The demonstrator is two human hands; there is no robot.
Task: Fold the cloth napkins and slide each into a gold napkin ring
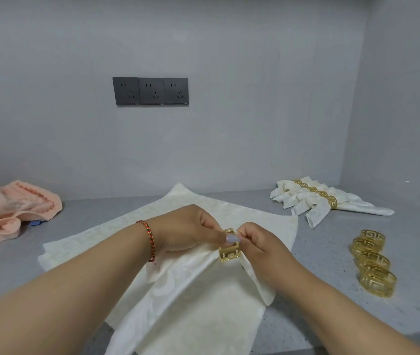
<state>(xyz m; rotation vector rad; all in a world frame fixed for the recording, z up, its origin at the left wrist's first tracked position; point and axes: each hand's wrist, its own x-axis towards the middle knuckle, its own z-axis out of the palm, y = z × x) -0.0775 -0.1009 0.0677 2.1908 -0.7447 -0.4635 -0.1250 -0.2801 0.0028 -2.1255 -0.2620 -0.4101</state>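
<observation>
Both hands pinch ring [230, 245] mid-counter, napkin [178, 285] threaded.

Cream napkin [183, 285] bunched thru gold ring [229, 247]; spare rings [372, 262] at right.

We see a grey speckled bench [332, 252] running back to a pale wall. In the middle, spread napkins [116, 234] lie flat on it in a loose stack, their corners reaching toward the wall and the near edge. At the far right lies a row of finished napkins [316, 201], each banded with a gold ring, overlapping one another. Nearer on the right, well apart from that row, loose rings [374, 262] sit in a line, touching or almost touching. At the far left a peach towel [17, 208] lies crumpled on the bench, with a small blue thing [35, 223] just beside its near edge.
</observation>
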